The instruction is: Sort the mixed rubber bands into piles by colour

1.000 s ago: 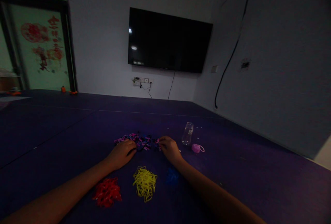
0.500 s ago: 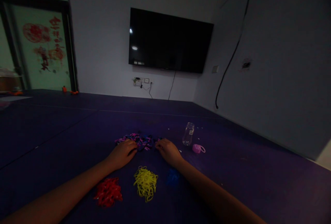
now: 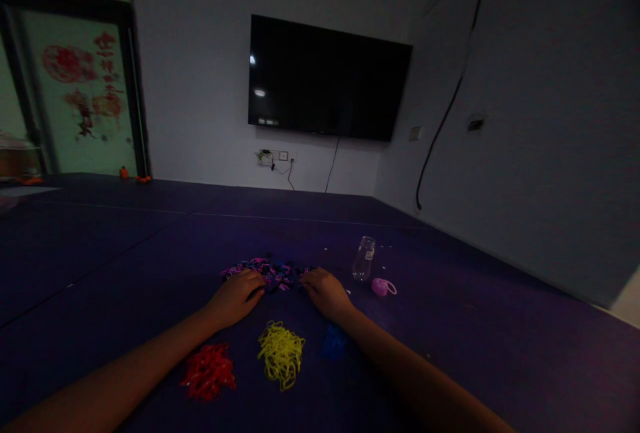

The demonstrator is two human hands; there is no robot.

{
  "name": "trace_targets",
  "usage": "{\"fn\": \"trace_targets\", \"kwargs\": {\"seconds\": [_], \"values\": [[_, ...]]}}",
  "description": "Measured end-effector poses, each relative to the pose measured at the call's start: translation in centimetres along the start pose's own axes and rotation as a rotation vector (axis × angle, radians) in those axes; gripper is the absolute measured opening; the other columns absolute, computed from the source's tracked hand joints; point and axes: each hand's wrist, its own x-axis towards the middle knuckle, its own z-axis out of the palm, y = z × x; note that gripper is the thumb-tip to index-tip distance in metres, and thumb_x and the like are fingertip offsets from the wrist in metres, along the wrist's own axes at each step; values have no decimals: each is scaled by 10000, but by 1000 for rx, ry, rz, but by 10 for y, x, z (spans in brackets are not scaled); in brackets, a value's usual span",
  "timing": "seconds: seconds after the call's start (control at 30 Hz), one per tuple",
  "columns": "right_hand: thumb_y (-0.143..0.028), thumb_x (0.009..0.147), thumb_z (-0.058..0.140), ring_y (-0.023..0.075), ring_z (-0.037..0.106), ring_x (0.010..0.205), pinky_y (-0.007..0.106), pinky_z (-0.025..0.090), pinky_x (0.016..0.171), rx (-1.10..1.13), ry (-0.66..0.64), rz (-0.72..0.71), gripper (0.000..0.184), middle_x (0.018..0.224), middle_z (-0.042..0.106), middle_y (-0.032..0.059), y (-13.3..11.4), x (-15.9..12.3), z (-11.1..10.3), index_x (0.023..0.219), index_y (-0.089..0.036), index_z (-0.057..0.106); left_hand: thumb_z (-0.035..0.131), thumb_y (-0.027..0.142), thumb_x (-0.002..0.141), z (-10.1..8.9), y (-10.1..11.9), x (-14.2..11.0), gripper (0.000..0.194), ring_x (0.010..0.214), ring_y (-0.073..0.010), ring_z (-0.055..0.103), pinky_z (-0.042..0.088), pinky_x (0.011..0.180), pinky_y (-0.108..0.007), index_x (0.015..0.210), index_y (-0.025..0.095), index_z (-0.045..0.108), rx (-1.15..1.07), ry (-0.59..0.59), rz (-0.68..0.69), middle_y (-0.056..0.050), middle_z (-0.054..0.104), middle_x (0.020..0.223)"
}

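Observation:
A mixed pile of small pink, purple, blue and dark rubber bands point(image 3: 273, 274) lies on the purple floor. My left hand point(image 3: 243, 294) rests at its near left edge, thumb and fingers apart, fingertips touching the bands. At the pile's right end, my right hand point(image 3: 324, 290) has its fingers curled together; whatever lies between the tips is hidden. Closer to me are separate heaps: red rubber bands point(image 3: 209, 372), yellow rubber bands point(image 3: 281, 354) and blue rubber bands point(image 3: 334, 342), the blue ones partly beside my right forearm.
A clear bottle point(image 3: 364, 258) without its cap stands right of my right hand. Its likely lid, a pink cap with a loop point(image 3: 383, 287), lies beside it. Small white scraps dot the floor point(image 3: 150, 253). A television point(image 3: 330, 80) hangs on the far wall, above sockets point(image 3: 283, 156) and cables.
Both hands stay in almost the same place at the mixed pile. The heaps, bottle and cap have not moved; the view has shifted very slightly.

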Motion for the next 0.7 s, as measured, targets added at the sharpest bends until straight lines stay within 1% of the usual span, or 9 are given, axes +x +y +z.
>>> {"fn": "trace_targets", "kwargs": {"seconds": [0.13,0.23,0.4,0.53,0.7], "values": [[-45,795,457,178,588,983,286,440,880,-3,44,14,356,1044,677,57,-1,0,-2,1013,-211,685,458,151,863,1,-1,0,170,912,-212,587,456,827,-356,928,175,613,1,-10,1,-69,646,936],[-19,750,452,179,589,977,281,442,879,-18,37,20,410,1036,680,56,-3,-1,-4,1020,-214,690,455,156,865,2,-1,0,171,917,-215,584,456,826,-359,935,174,610,9,-2,2,-72,647,937],[-56,768,452,191,598,944,284,447,852,-61,24,71,386,986,691,62,-6,-1,-7,1017,-219,698,454,161,865,3,-3,-1,167,912,-213,583,455,820,-357,936,180,604,11,9,5,-71,647,943],[-65,761,466,196,592,957,291,429,871,-81,22,118,364,1005,689,64,-6,0,-7,994,-217,700,456,161,864,1,-2,0,166,907,-211,586,453,813,-347,933,184,605,10,-3,7,-66,648,937],[-63,754,459,201,583,972,289,420,880,-97,14,97,332,995,689,67,-5,0,-7,925,-202,707,447,167,870,0,0,0,182,919,-211,583,451,823,-347,947,176,611,13,-7,2,-72,651,947]]}}
